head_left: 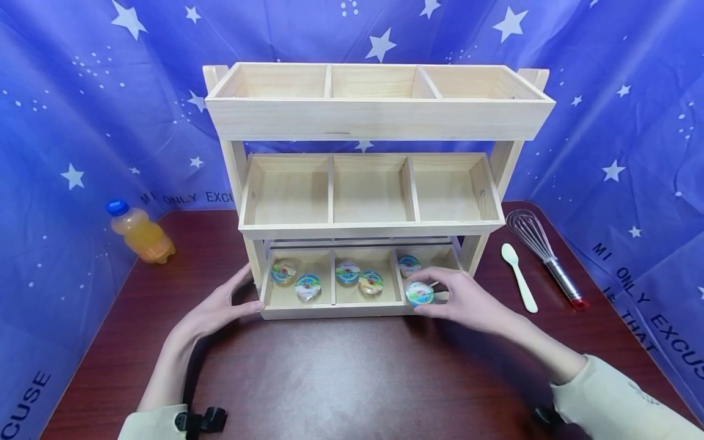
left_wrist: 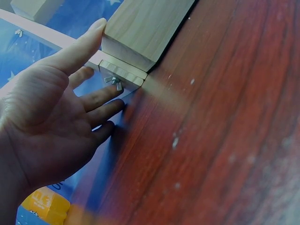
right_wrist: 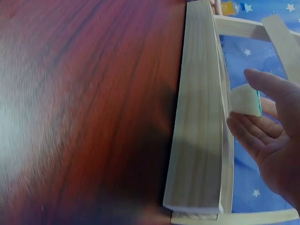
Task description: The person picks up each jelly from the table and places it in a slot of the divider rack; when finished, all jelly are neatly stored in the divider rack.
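A three-tier wooden rack (head_left: 379, 120) stands on the table. Its bottom tray holds several small jelly cups with printed lids: a pair in the left compartment (head_left: 308, 286), a pair in the middle one (head_left: 348, 272) and one at the back of the right one (head_left: 409, 265). Between thumb and fingers my right hand (head_left: 462, 297) pinches another jelly cup (head_left: 420, 293) over the front of the right compartment; its pale cup body (right_wrist: 245, 100) shows in the right wrist view. My left hand (left_wrist: 61, 108) has its fingers extended at the rack's lower left corner, thumb against the tray's edge.
On the left stands a tilted-looking bottle of orange drink (head_left: 144, 233) with a blue cap. To the right lie a white spoon (head_left: 519, 276) and a metal whisk (head_left: 552, 261). A blue star-patterned curtain (head_left: 99, 122) surrounds the dark red table (head_left: 341, 379).
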Demonstrator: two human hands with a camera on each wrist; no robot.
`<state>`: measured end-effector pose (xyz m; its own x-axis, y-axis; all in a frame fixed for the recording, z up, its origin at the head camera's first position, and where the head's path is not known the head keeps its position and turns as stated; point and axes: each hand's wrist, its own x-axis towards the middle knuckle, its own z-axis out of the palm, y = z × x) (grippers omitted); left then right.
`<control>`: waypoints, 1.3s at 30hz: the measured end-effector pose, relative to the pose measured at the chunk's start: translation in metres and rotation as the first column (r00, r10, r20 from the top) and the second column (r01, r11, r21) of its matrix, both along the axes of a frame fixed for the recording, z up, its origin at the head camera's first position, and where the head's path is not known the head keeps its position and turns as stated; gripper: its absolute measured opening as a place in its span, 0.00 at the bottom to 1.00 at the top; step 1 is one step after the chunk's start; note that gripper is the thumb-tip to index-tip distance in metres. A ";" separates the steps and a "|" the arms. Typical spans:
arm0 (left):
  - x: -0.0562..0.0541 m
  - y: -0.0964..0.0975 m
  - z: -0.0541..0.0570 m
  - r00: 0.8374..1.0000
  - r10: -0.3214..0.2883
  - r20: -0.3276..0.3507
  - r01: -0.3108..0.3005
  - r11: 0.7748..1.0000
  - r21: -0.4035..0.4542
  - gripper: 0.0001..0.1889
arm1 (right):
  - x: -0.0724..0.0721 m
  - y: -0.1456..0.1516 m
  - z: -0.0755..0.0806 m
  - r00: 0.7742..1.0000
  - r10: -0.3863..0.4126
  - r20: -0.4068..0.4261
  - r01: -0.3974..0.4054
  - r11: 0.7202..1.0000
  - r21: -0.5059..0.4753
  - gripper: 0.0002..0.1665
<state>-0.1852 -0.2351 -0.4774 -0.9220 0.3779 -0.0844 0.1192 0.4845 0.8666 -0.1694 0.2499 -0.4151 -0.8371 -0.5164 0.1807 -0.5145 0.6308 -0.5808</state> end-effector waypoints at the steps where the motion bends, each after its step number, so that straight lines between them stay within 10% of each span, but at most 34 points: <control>1: 0.000 0.000 0.000 1.000 0.000 0.001 0.000 1.000 0.001 0.52 | -0.002 0.002 0.001 1.000 -0.013 -0.006 0.013 1.000 0.009 0.27; 17: 0.001 -0.001 0.001 1.000 0.002 -0.001 -0.002 1.000 -0.002 0.52 | -0.024 0.024 0.000 0.970 -0.234 -0.061 0.241 0.956 0.167 0.27; 39: 0.000 0.001 -0.001 1.000 -0.006 -0.003 0.006 1.000 0.009 0.51 | -0.035 0.022 -0.019 0.980 -0.168 -0.111 0.188 0.959 0.212 0.26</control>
